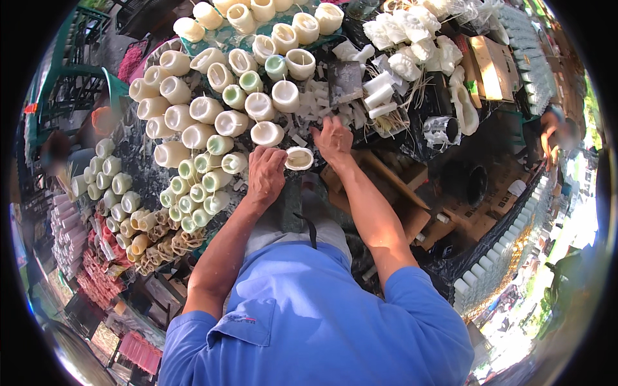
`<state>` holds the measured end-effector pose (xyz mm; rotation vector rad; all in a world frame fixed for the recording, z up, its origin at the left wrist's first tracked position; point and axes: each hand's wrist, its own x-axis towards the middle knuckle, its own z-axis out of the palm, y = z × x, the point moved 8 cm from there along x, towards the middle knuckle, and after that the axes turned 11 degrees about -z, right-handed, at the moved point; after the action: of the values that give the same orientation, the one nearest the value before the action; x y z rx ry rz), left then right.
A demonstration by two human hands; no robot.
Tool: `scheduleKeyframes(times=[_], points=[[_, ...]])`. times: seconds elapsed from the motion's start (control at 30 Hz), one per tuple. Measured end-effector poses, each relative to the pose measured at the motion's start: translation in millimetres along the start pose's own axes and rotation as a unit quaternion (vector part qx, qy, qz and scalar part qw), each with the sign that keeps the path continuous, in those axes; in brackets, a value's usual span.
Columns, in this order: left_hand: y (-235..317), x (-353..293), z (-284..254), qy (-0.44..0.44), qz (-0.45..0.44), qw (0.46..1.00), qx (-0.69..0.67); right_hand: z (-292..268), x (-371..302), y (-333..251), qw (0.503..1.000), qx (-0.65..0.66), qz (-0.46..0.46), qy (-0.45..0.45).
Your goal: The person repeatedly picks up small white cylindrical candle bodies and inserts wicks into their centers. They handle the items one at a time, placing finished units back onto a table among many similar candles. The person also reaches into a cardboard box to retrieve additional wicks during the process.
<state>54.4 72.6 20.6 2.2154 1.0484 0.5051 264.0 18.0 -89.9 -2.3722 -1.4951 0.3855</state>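
At the table's near edge sits a cream wax candle with a hollowed top, between my two hands. My left hand is closed, its fingertips curled beside the candle's left rim; what they hold, if anything, is hidden. Just behind it stands another cream candle. My right hand reaches farther in, thumb and fingers apart, with its fingertips at a scatter of broken white wax pieces. Cream cup-shaped candles with wicks fill the table to the left and beyond, some with pale green insides.
Smaller green-tinted candles crowd the near left. Beyond my right hand lie a dark flat block, white wax sticks and white moulded shapes. Open cardboard boxes and a metal can are at right. Another person is far right.
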Motion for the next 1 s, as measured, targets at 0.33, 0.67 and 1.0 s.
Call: scheduleKeyframes(times=[0.33,0.67,1.0], points=[[-4,3,3,-0.052,-0.007,0.996,-0.066,-17,8,-7,0.992,-0.038,-0.117,0.028],[-21,15,14,-0.1,-0.142,0.976,-0.134,-96,-79,-93,0.979,0.089,-0.176,0.039],[-22,3,18,-0.108,-0.184,0.965,-0.149,-33,-14,-30,0.982,0.077,-0.172,0.011]])
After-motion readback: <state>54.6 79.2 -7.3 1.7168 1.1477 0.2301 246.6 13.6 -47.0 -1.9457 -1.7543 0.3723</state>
